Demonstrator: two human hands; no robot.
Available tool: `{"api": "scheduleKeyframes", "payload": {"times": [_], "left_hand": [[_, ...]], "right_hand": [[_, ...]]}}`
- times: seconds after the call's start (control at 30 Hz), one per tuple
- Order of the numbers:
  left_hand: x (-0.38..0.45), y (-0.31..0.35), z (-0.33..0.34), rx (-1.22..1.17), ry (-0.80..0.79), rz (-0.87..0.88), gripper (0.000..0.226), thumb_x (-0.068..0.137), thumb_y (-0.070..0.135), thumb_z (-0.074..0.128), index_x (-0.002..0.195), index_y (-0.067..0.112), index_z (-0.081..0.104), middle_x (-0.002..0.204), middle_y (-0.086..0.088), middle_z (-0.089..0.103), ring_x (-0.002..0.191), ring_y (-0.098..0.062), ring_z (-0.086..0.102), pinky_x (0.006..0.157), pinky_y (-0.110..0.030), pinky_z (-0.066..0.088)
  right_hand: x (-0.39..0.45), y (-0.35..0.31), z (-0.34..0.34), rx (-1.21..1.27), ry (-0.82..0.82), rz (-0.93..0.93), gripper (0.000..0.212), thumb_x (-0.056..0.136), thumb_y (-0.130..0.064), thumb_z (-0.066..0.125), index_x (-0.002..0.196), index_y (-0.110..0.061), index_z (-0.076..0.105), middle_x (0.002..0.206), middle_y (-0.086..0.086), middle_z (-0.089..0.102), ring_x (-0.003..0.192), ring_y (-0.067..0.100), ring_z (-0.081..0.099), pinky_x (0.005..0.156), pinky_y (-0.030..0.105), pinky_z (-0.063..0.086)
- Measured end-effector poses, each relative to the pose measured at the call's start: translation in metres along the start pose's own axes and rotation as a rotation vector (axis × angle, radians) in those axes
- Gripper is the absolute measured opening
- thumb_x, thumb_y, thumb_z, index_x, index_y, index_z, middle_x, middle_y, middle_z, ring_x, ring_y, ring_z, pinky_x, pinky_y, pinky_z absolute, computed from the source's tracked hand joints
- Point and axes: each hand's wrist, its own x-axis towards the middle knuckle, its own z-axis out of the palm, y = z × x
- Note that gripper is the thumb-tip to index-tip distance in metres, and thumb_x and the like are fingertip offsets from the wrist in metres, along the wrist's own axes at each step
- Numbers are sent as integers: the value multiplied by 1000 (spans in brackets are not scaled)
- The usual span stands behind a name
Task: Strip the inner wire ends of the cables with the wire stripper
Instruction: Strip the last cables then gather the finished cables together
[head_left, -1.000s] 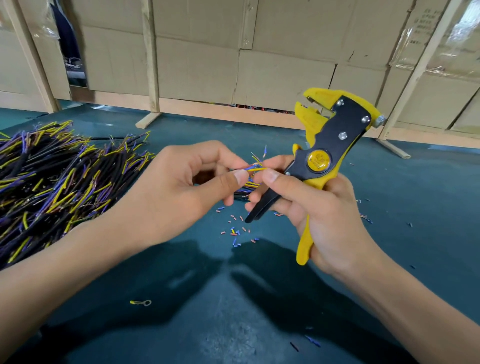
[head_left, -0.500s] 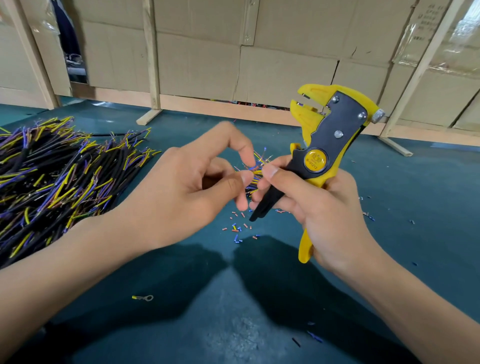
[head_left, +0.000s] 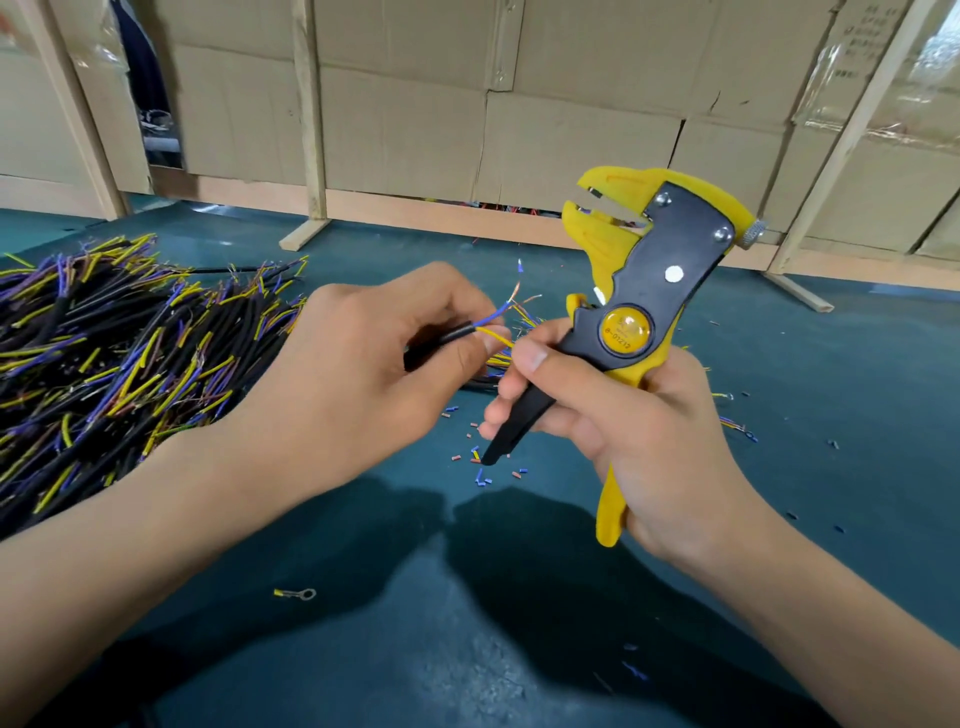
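Our left hand (head_left: 358, 384) has drawn one cable (head_left: 451, 332) clear, pinching it; right hand (head_left: 639, 415) grips the stripper (head_left: 644, 291) (next, seat one wire squarely).

The left hand (head_left: 343, 374) pinches a black cable (head_left: 451, 332), its blue and yellow inner wires fanning out; the right hand (head_left: 639, 431) grips an upright yellow-black stripper (head_left: 644, 291) just beside it, cable pile (head_left: 119, 343) at left on the mat (head_left: 415, 623)

Yellow round badge (head_left: 626, 330) on the wire stripper (head_left: 641, 291): lower line reads roughly "8-01212"; upper line illegible. Far right, cardboard box (head_left: 862, 36) bears printed lines, too blurred to read.
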Motion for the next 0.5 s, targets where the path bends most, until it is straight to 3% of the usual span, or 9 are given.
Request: {"api": "scheduleKeyframes", "payload": {"times": [0.13,0.2,0.27,0.4,0.5], "left_hand": [[3,1,-1,-202,61,71,40,87,31,75,108,46,45,91,10,61,60,-17,57,53,-26,43],[3,0,-1,-60,110,196,25,91,24,75,104,34,57,85,19,55,63,-8,53,57,-14,39],[2,-1,0,-23,131,244,11,93,23,73,100,21,64,82,26,53,66,-5,51,59,-12,39],[-2,2,4,-270,72,60,8,91,35,70,96,30,65,82,12,69,65,-11,63,50,-30,48],[-2,4,5,-442,15,-37,10,92,33,69,95,24,64,79,4,72,51,-14,61,49,-20,44]], "right_hand": [[3,-2,-3,88,10,33,11,87,-8,66,76,-6,70,73,18,64,67,40,67,71,53,59],[4,-4,-5,143,-26,75,11,87,-9,65,78,-3,69,74,19,63,67,40,65,70,54,58],[3,-5,-5,195,-73,110,16,90,-13,64,82,0,69,75,20,63,67,39,64,70,55,57],[5,-8,-4,287,-75,123,27,91,-26,63,86,0,70,78,20,64,67,38,64,69,57,57],[7,-12,-8,281,-72,110,23,90,-20,60,88,2,69,77,18,62,68,37,64,70,54,56]]}}
